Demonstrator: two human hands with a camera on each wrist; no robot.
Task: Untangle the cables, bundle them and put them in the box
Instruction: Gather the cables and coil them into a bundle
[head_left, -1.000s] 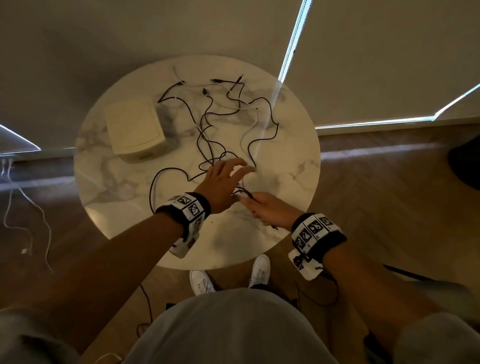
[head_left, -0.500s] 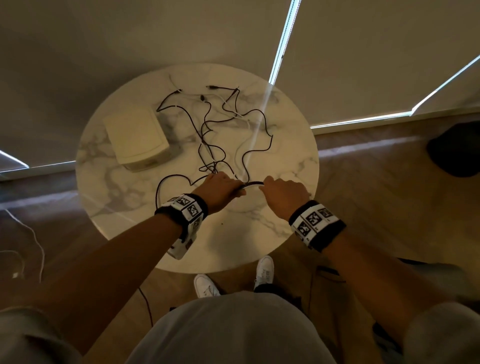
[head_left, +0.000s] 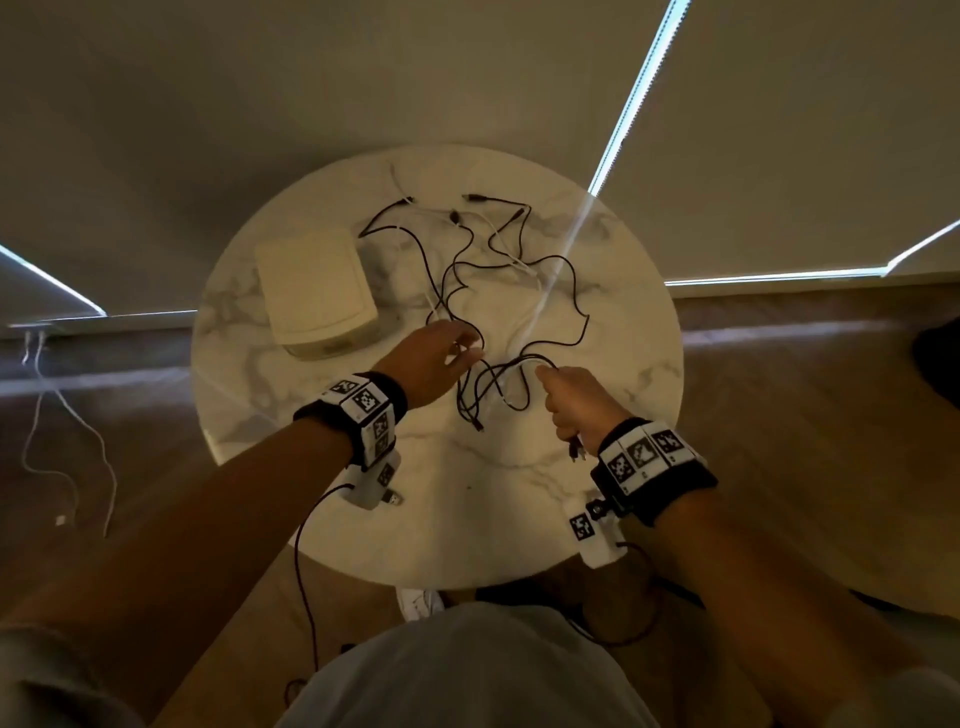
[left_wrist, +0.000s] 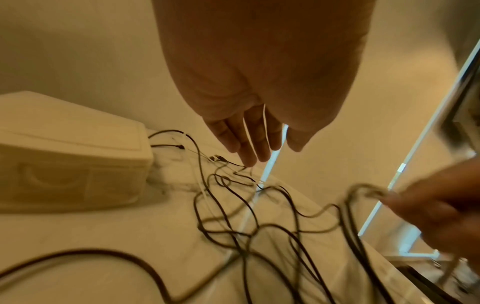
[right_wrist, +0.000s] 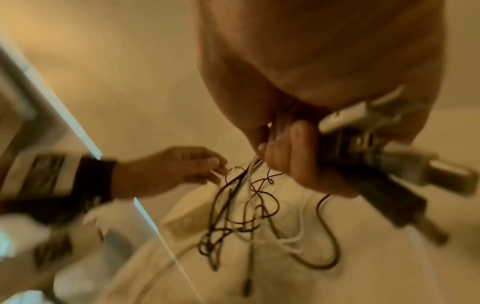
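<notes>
- Gripping a bunch of cable ends, right hand (head_left: 574, 402) is a curled fist just above the round marble table (head_left: 623, 332); plug tips poke out under the fist near the wristband (head_left: 649, 457).
- Right wrist view: several connectors (right_wrist: 363, 131), white and dark, jut from the fist toward the lens; heavy blur, plug types unreadable.
- Left hand (head_left: 434, 358) reaches forward with fingers straight and loosely spread, palm down over the cables (head_left: 498, 291). Left wrist view puts the fingertips (left_wrist: 249, 158) right at a black strand; touching or just above, cannot tell.
- In the right wrist view the left hand seems to have thumb and finger close around a thin white strand, too smeared to confirm a pinch.
- Cables: black and white ones in a loose tangle across the table's middle and far side, loops rising from the surface into the right fist. White ones nearly vanish against the marble; count unclear.
- Box (head_left: 317, 296): cream, lid on, far-left part of the table, just beside the tangle; one or two black cable ends lie near its right corner. Contents hidden.
- Floor left of the table: a white cord (head_left: 67, 447), cut off at the frame edge.
- White shoe (head_left: 418, 603) under the table's near rim, mostly hidden by the person's torso.
</notes>
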